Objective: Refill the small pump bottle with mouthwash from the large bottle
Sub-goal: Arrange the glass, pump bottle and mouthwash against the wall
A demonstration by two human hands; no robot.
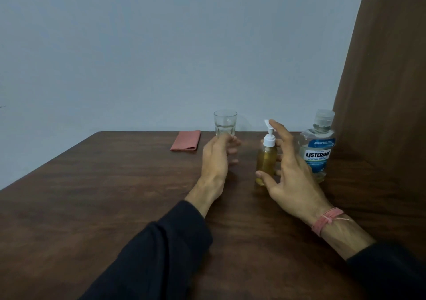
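The small pump bottle (pixel 266 159), with a white pump head and amber liquid, stands on the brown table (pixel 115 207). My right hand (pixel 290 175) is spread around it from the right, fingers apart, thumb by its base and index finger up near the pump head. The large clear mouthwash bottle (pixel 319 145), blue-labelled and capped, stands just right of that hand. My left hand (pixel 215 159) is at the foot of a clear drinking glass (pixel 225 124), its fingers curled and blurred. It hides the glass's lower part, so a grip cannot be made out.
A folded pink cloth (pixel 186 140) lies at the back of the table, left of the glass. A brown curtain (pixel 387 92) hangs close on the right behind the large bottle. A pale wall stands right behind the table's far edge.
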